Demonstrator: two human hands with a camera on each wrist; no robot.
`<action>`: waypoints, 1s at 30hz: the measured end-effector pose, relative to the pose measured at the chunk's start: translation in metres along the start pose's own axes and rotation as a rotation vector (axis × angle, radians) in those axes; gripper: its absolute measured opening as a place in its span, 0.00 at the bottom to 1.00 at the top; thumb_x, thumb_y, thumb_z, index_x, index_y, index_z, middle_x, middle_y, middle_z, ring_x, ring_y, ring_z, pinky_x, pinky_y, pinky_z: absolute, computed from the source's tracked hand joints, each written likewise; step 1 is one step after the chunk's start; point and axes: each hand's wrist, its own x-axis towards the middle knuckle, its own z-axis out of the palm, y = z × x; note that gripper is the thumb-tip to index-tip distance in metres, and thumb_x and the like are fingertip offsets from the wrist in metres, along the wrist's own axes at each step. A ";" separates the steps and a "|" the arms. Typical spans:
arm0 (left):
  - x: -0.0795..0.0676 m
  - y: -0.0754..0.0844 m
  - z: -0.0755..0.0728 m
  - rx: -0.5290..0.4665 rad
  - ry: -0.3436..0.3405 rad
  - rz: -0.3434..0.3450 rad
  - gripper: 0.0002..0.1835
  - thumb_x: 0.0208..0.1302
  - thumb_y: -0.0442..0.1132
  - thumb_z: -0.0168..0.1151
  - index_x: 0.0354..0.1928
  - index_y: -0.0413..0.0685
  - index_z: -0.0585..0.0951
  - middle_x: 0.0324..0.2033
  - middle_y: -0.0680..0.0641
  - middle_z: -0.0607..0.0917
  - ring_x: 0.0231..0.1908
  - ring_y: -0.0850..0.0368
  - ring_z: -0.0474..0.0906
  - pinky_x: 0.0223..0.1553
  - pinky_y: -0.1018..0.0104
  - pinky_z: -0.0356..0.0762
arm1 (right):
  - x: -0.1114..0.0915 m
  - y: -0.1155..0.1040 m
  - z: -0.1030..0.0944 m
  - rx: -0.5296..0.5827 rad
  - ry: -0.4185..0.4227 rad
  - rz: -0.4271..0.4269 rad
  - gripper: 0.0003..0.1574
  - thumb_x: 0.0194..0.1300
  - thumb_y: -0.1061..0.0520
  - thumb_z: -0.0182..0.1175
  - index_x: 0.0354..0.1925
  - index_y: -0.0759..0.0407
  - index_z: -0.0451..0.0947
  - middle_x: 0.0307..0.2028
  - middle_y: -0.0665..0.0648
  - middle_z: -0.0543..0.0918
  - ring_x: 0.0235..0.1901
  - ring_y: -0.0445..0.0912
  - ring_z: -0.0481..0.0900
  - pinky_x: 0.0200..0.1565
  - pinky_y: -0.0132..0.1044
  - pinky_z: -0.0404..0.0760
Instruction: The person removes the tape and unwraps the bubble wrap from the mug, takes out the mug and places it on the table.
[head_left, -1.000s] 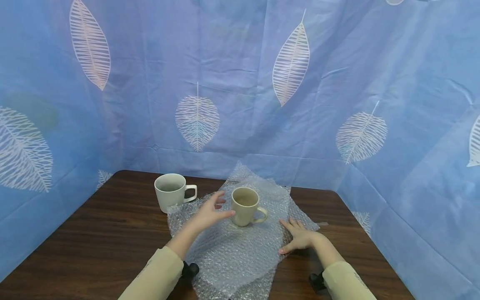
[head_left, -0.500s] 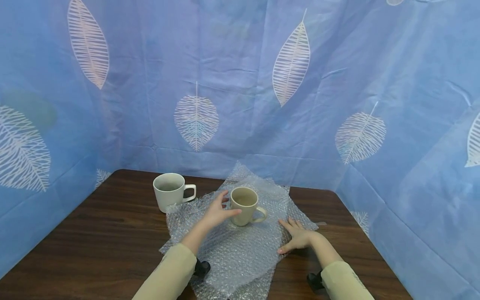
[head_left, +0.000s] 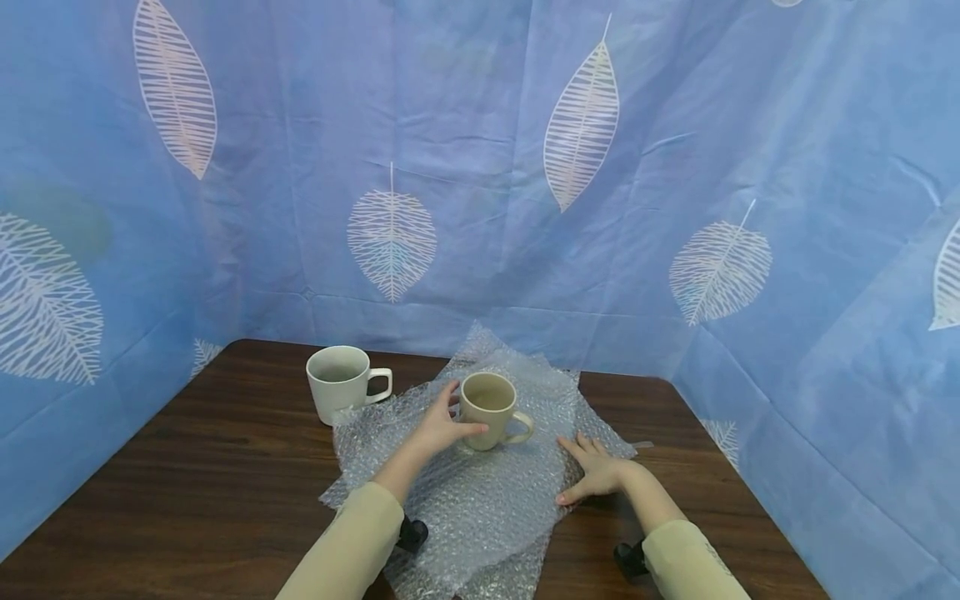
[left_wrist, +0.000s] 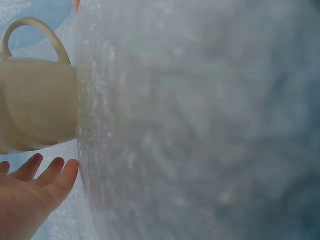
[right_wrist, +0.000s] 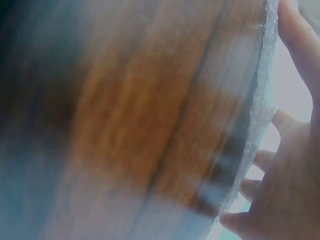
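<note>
A beige mug (head_left: 489, 410) stands upright on sheets of bubble wrap (head_left: 480, 508), its handle pointing right. My left hand (head_left: 438, 427) is at the mug's left side, thumb across its front and fingers toward the back. In the left wrist view a small gap shows between those fingers (left_wrist: 52, 175) and the beige mug (left_wrist: 37, 105); the thumb is hidden there. Spread fingers of my right hand (head_left: 596, 473) rest on the right edge of the wrap. The right wrist view shows that right hand (right_wrist: 287, 175) with its fingertips along the wrap's edge (right_wrist: 257, 110).
A larger white mug (head_left: 339, 387) stands at the back left, its handle to the right, with a corner of the wrap against its base. The dark wooden table (head_left: 187, 483) reaches back to a blue leaf-patterned cloth (head_left: 480, 250).
My left hand has moved right and slightly forward, bringing its thumb across the front of the beige mug. The mug and my right hand stay in place.
</note>
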 end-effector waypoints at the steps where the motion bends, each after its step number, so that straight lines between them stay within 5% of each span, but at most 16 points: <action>1: 0.001 0.000 0.000 0.006 0.000 0.001 0.56 0.51 0.42 0.76 0.75 0.43 0.49 0.66 0.34 0.63 0.65 0.35 0.59 0.58 0.39 0.64 | 0.000 0.000 0.000 0.002 0.000 -0.001 0.71 0.48 0.33 0.71 0.75 0.60 0.45 0.70 0.78 0.40 0.66 0.76 0.36 0.55 0.77 0.45; 19: 0.013 0.000 0.011 -0.019 -0.021 0.045 0.60 0.47 0.35 0.78 0.75 0.42 0.46 0.65 0.37 0.64 0.64 0.38 0.61 0.60 0.39 0.60 | 0.000 0.001 0.000 -0.007 0.001 0.000 0.72 0.47 0.32 0.71 0.75 0.59 0.45 0.70 0.77 0.40 0.67 0.76 0.37 0.55 0.77 0.46; 30: 0.007 0.003 0.012 -0.041 0.014 0.038 0.56 0.46 0.35 0.78 0.73 0.40 0.52 0.64 0.35 0.65 0.62 0.35 0.62 0.57 0.39 0.65 | 0.000 0.001 0.001 -0.010 0.000 0.025 0.72 0.47 0.31 0.71 0.76 0.57 0.45 0.71 0.76 0.41 0.67 0.75 0.37 0.56 0.76 0.46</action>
